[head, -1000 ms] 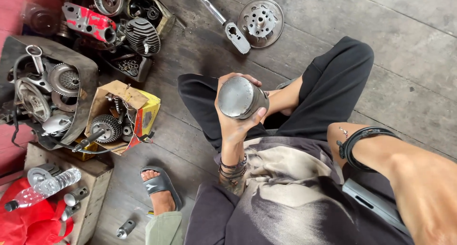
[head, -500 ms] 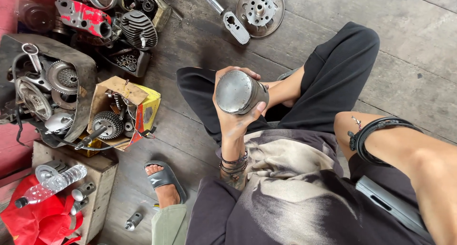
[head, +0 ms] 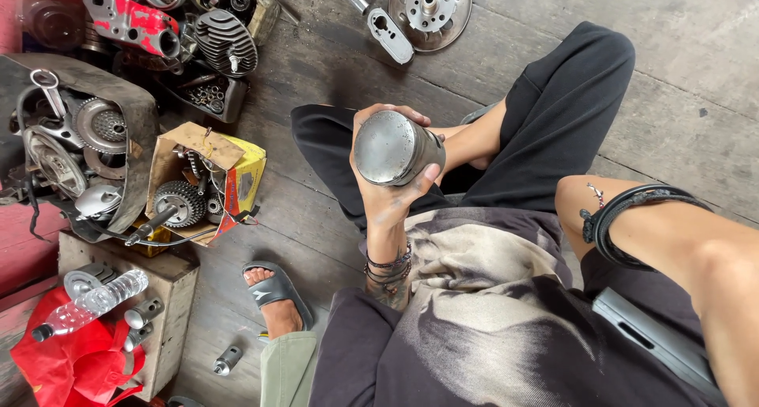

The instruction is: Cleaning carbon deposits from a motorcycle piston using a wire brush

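On the far left of the grey wooden plank floor (head: 696, 51) sits a black curved metal cover (head: 118, 98) holding sprockets and engine parts. Right of it is a torn yellow cardboard box (head: 241, 177) with a toothed gear inside. Below the box stands a pale wooden crate (head: 170, 312), on which a clear plastic bottle (head: 91, 304) lies beside red cloth. Right of the crate, another person's foot in a black slide sandal (head: 270, 292) rests on the floor.

Right of the box, near the middle of the view, the left hand (head: 387, 189) is raised with the forearm pointing up from the lap, beaded bracelets at the wrist. Its palm faces the camera's side and its fingers and thumb wrap firmly around a dull grey metal cylinder-shaped piston (head: 395, 147), whose flat round crown faces the viewer. The piston is held above the crossed legs in black trousers.

Above the piston, a round perforated silver metal disc (head: 431, 10) lies on the floor.

Farther right, the right forearm with a black wristband (head: 624, 217) crosses the knee; the right hand itself is out of view.
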